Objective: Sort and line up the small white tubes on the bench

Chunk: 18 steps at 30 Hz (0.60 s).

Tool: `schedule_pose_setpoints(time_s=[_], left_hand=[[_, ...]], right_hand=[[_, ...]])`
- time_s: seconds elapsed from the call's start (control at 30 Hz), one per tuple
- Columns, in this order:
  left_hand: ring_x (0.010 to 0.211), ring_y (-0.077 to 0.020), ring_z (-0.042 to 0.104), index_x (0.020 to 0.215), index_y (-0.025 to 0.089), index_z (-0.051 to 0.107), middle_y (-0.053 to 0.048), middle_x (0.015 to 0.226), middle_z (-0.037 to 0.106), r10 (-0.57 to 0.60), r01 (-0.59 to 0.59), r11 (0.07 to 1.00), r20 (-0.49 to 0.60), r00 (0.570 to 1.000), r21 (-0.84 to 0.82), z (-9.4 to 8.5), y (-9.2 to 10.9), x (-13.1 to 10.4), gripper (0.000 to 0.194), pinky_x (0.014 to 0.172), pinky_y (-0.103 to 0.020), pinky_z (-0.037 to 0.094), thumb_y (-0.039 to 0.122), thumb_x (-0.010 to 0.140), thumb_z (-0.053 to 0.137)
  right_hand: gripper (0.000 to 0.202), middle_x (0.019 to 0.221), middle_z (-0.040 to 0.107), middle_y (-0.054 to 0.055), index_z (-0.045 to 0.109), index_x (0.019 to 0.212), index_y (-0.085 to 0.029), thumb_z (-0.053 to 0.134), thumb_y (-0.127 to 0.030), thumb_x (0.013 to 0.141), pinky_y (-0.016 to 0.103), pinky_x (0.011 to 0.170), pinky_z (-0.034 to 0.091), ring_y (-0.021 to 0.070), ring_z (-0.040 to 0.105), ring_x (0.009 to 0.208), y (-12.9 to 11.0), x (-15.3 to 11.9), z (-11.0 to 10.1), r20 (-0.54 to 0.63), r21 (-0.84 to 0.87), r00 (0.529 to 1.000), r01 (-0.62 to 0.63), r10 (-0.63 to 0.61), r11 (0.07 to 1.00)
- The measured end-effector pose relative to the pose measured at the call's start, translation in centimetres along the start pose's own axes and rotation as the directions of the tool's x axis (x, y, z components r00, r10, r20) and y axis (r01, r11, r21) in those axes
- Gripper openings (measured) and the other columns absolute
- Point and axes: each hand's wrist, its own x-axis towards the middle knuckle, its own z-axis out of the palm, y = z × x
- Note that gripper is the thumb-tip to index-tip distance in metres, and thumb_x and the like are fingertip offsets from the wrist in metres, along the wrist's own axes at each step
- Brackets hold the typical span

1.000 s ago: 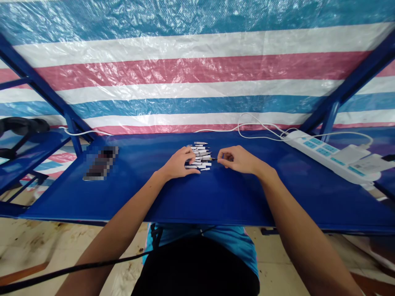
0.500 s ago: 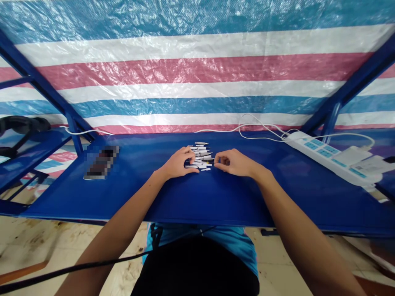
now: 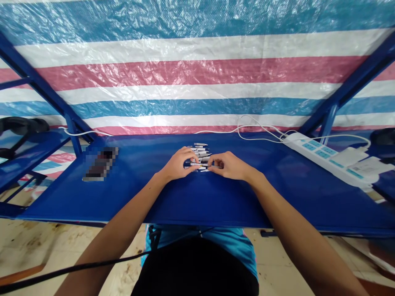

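Note:
Several white and grey pens lie in a row on the blue table, mostly crosswise. My left hand, at the left end of the row, pinches a white pen between thumb and fingers. Opposite it, my right hand is closed on a thin dark pen part, its fingertips near the left hand's. Between the two sets of fingertips a bit of yellow shows. Whether the two pieces are joined I cannot tell. Small white pieces lie just below the fingers.
A phone-like object, partly blurred out, lies to the left. On the right is a white power strip with plugged-in adapters and a white cable running along the back. A striped plastic sheet hangs behind the table.
My right hand has moved left, up to the left hand's fingertips, and now has a dark pen part in its fingers. The left hand's fingers have closed on a white pen.

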Motion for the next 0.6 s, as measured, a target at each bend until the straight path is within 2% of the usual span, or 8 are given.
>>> schedule_pose_setpoints(time_s=[0.3, 0.6], left_hand=[[0.084, -0.0227, 0.061, 0.085, 0.021, 0.068, -0.006, 0.081, 0.07, 0.039, -0.039, 0.998, -0.014, 0.999, -0.04, 0.0, 0.0, 0.1, 0.016, 0.085, -0.038, 0.05, 0.034, 0.094, 0.063], [0.082, -0.0211, 0.062, 0.082, 0.02, 0.069, -0.005, 0.08, 0.069, -0.032, 0.03, 0.999, -0.052, 0.998, -0.038, -1.2, -0.8, -0.2, 0.015, 0.079, -0.035, 0.052, 0.031, 0.091, 0.062]], right_hand=[[0.014, 0.064, 0.06, -0.002, 0.071, 0.087, -0.018, 0.062, -0.027, 0.086, 0.026, 0.062, 0.033, 0.0123, 0.048, 0.055, 0.1, 0.1, 0.2, -0.016, 0.008, 1.0, -0.026, 0.027, 1.0], [0.013, 0.065, 0.063, 0.0, 0.072, 0.086, -0.018, 0.064, -0.029, 0.087, 0.027, 0.063, 0.036, 0.0136, 0.053, 0.057, 0.5, 0.0, -0.2, -0.039, -0.018, 0.999, -0.023, 0.022, 1.0]])
